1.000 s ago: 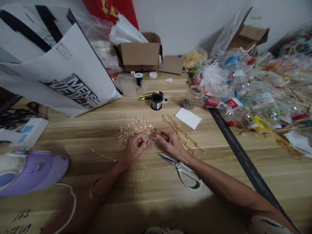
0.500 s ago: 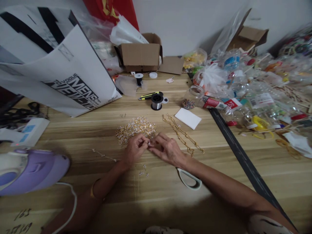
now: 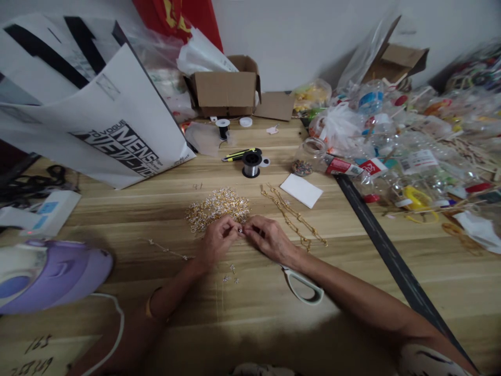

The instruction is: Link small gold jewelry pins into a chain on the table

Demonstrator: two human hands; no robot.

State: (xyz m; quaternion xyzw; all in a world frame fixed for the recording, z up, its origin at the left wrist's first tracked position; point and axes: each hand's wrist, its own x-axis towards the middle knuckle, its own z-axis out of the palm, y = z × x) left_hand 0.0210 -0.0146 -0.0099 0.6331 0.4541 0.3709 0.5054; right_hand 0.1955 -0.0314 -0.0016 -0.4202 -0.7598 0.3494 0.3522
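Observation:
My left hand (image 3: 216,239) pinches a tiny shiny bead (image 3: 240,230) between thumb and forefinger. My right hand (image 3: 270,237) meets it from the other side, fingers pinched at the same bead; whether it grips a thread there is too small to make out. Just beyond my left hand lies a heap of gold and silver beads (image 3: 219,205). A thin strand with small beads (image 3: 168,249) runs out to the left of my left wrist. A few loose clear beads (image 3: 231,272) lie nearer me. Scissors (image 3: 303,287) rest partly hidden under my right forearm.
Gold chains (image 3: 291,213) and a white card (image 3: 301,190) lie right of the heap. Behind stand a wire spool (image 3: 251,164), a cutter knife (image 3: 237,154) and a bead jar (image 3: 311,151). A purple iron (image 3: 58,271) and paper bag (image 3: 117,120) occupy the left, plastic bottles (image 3: 415,156) the right.
My right hand's fingers have curled in closer, drawing together at the bead. My left hand keeps its pinch, nearly in place.

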